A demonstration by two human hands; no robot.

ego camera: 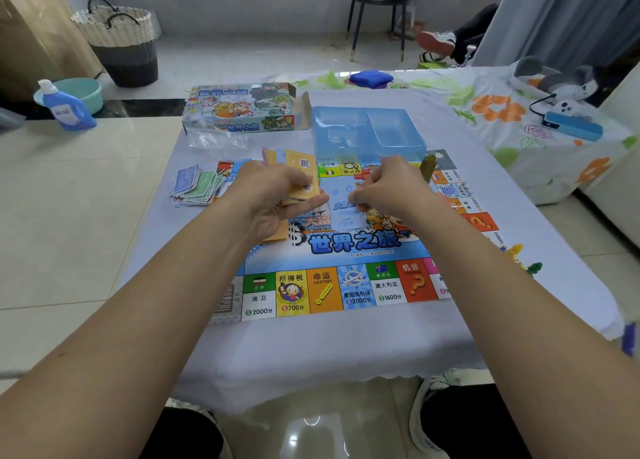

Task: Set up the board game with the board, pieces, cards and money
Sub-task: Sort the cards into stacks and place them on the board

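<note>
- We judge the setup about half done — the board [346,250] lies flat at the table's [311,347] centre, with money [195,185] loosely heaped at its 10 o'clock.
- Cards still need sorting: our left hand [273,195] grips an orange stack [304,178], and our right hand [388,188] pinches a pale blue card [348,212] mid-board.
- The blue tray [369,132] sits empty at 12 o'clock — glossy, colourful printing throughout.
</note>
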